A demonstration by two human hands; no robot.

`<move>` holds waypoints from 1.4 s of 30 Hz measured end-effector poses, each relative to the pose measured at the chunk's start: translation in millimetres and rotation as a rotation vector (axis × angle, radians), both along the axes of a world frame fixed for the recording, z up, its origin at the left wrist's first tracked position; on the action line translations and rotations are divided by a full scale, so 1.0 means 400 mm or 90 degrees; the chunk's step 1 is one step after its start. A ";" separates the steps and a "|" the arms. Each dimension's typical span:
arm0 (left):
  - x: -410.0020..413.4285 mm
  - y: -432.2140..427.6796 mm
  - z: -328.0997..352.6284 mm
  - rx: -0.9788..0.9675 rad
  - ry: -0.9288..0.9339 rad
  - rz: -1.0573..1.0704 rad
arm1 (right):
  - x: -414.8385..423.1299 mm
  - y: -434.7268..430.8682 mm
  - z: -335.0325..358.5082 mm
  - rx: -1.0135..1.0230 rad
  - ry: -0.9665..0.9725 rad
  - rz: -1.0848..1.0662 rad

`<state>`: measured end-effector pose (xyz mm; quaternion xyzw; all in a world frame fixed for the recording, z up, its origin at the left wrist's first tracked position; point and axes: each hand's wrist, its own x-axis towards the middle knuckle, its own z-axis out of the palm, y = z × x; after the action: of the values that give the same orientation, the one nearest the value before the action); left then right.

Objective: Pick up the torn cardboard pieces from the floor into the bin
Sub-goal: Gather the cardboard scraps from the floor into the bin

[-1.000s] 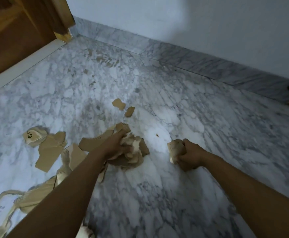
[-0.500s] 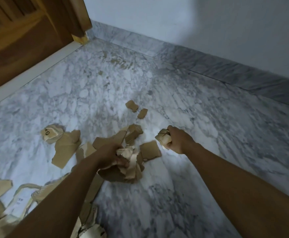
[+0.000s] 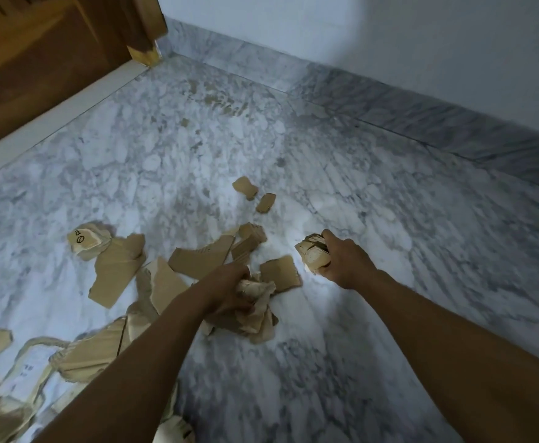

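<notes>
Torn brown cardboard pieces lie scattered on the marble floor (image 3: 341, 362). My left hand (image 3: 226, 290) grips a crumpled bunch of cardboard pieces (image 3: 257, 314) just above the floor. My right hand (image 3: 344, 262) is closed on a small wad of cardboard (image 3: 313, 252), held a little to the right. A flat square piece (image 3: 279, 273) lies between the hands. Two small scraps (image 3: 245, 187) (image 3: 265, 203) lie farther out. Larger pieces (image 3: 116, 271) (image 3: 201, 257) and a printed piece (image 3: 85, 239) lie to the left. No bin is in view.
A wooden door (image 3: 37, 68) with a white threshold strip (image 3: 69, 107) runs along the upper left. A white wall (image 3: 389, 43) with a marble skirting (image 3: 421, 123) closes the far side. More torn strips (image 3: 21, 372) pile at the lower left.
The view has shifted, bringing more door and left-side debris into frame. My right hand moved up and away with its wad. My left hand keeps its bunch; a square piece now lies apart from it.
</notes>
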<state>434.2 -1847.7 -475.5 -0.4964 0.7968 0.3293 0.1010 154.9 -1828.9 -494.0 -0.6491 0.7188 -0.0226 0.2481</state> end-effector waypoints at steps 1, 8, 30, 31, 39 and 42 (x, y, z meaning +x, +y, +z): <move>-0.003 0.003 -0.006 -0.011 -0.002 -0.009 | -0.002 -0.001 0.001 0.007 -0.010 -0.003; -0.032 -0.007 -0.013 -0.037 -0.047 -0.047 | -0.036 -0.008 0.042 -0.013 -0.298 -0.162; -0.019 -0.009 -0.033 -0.019 -0.012 -0.007 | 0.069 0.086 0.032 0.183 -0.127 0.138; -0.020 -0.009 -0.032 -0.006 -0.002 0.010 | 0.037 0.094 0.042 0.211 -0.120 0.112; -0.028 -0.012 -0.030 0.089 0.004 0.059 | -0.104 0.101 0.115 0.246 -0.102 0.025; -0.031 -0.010 -0.030 0.087 -0.012 0.067 | -0.070 0.107 0.107 0.228 -0.138 0.040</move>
<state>421.7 -1851.7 -487.4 -0.5328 0.7442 0.3832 0.1243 127.0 -1786.0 -451.2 -0.6105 0.6597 0.0439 0.4361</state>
